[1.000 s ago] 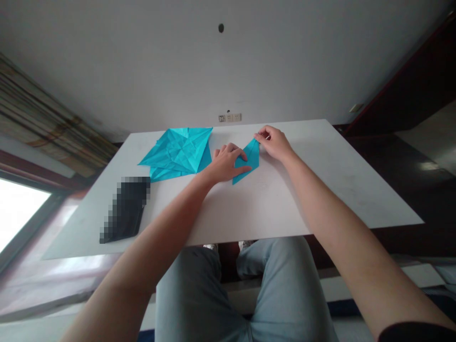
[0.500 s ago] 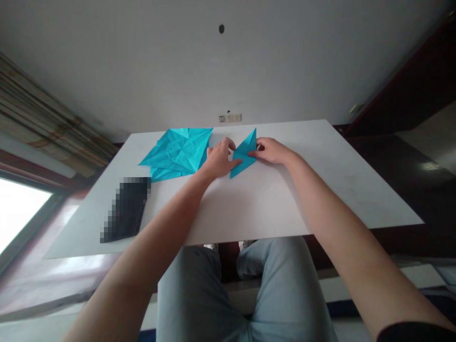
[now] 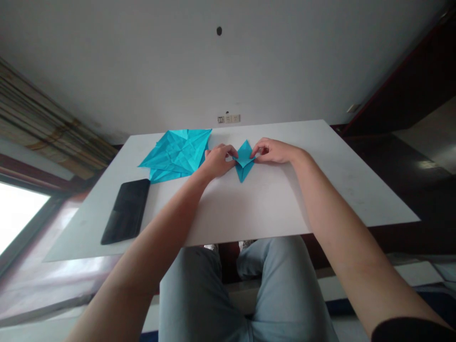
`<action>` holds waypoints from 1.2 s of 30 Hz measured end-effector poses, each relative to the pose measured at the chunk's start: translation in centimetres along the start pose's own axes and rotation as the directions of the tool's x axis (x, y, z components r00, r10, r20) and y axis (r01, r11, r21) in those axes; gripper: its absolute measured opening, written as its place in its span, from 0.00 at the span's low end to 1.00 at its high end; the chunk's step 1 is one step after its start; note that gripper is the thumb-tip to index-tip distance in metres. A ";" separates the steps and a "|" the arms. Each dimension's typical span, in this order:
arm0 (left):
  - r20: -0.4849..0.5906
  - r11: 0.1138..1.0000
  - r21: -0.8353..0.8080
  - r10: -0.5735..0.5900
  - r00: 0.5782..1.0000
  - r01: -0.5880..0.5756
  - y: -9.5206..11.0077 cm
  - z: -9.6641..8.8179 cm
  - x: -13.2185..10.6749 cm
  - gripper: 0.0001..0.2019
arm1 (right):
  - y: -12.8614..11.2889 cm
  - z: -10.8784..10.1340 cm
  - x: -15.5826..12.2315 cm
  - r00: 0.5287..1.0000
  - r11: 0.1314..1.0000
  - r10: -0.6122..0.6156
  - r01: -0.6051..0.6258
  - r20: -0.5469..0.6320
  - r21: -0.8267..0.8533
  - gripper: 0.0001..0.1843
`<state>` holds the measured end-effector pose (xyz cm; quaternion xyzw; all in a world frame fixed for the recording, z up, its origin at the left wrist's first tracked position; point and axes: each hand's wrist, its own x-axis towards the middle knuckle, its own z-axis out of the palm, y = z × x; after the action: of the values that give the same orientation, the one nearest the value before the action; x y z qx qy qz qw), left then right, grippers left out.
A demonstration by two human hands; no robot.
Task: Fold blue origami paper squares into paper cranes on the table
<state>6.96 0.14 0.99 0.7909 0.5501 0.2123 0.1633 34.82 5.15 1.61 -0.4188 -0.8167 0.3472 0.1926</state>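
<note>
A small piece of folded blue origami paper [image 3: 245, 154] lies near the middle of the white table, diamond-shaped, with one point away from me and one towards me. My left hand [image 3: 220, 160] pinches its left corner between thumb and fingers. On the opposite corner, my right hand [image 3: 270, 151] has thumb and fingertips closed on the paper. Creased sheets of the same blue paper [image 3: 178, 153] are spread out just left of my left hand.
A dark flat tablet or phone [image 3: 126, 211] rests on the left part of the white table [image 3: 256, 209]. Behind the table stands a grey wall with sockets [image 3: 228, 118]. A curtain [image 3: 46, 126] hangs at the left.
The folded paper has turned and its shape has changed from a slanted piece to an upright diamond. Both hands now grip its side corners. The tablet or phone has stayed put.
</note>
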 end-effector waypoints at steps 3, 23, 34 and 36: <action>-0.026 0.999 -0.038 0.012 1.000 -0.013 -0.4 0.4 0.2 0.10 | 0.0 0.3 0.1 0.999 0.999 0.021 -0.020 -0.028 0.044 0.14; -0.197 0.804 -0.594 -0.156 0.968 0.009 -1.0 1.7 2.1 0.06 | -1.4 1.7 0.7 0.961 0.924 0.117 -0.012 -0.252 0.383 0.17; -0.280 0.789 -0.599 -0.047 0.959 -0.136 -0.6 0.8 1.8 0.07 | -2.0 1.8 1.2 0.942 0.925 0.017 0.113 -0.336 0.363 0.10; -0.241 0.720 -0.682 -0.054 0.969 -0.129 -0.4 0.7 1.7 0.07 | -2.2 1.8 1.3 0.933 0.926 0.002 0.135 -0.360 0.354 0.07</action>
<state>7.52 1.88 0.47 0.6511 0.4304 0.5012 0.3736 31.82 4.59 2.00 -0.4019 -0.7016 0.4078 0.4241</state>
